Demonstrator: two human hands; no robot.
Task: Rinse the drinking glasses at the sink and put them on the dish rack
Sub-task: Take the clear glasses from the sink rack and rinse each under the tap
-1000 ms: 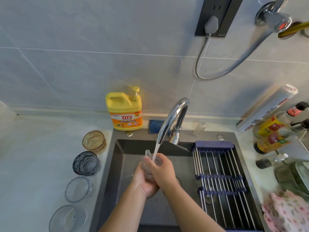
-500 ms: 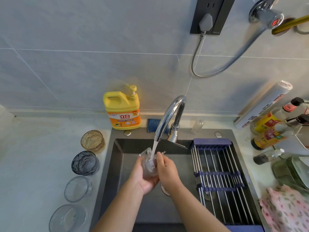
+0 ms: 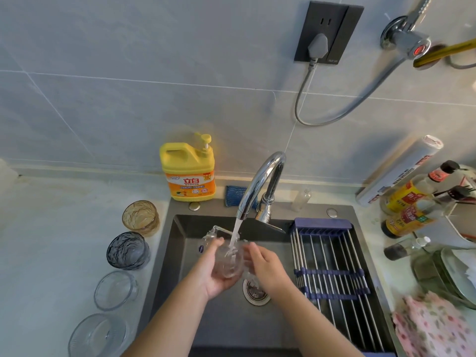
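A clear drinking glass (image 3: 230, 262) sits in my left hand (image 3: 215, 273) under the running stream from the chrome tap (image 3: 260, 184), over the dark sink (image 3: 180, 243). My right hand (image 3: 265, 266) is just right of the glass, fingers spread, close to its side; I cannot tell if it touches. Several more glasses wait in a row on the left counter: an amber glass (image 3: 140, 217), a dark grey glass (image 3: 128, 250), a clear glass (image 3: 115, 289) and another clear glass (image 3: 99, 336). The roll-up dish rack (image 3: 332, 276) spans the sink's right half with nothing on it.
A yellow detergent bottle (image 3: 188, 171) and a blue sponge (image 3: 234, 195) stand behind the sink. Sauce bottles (image 3: 409, 199), a foil roll (image 3: 401, 168), stacked plates (image 3: 453, 276) and a pink floral cloth (image 3: 435, 328) crowd the right counter. The drain (image 3: 255, 289) lies below my hands.
My right hand has come off the glass and moved slightly right, its fingers spreading. The left hand still holds the glass under the stream.
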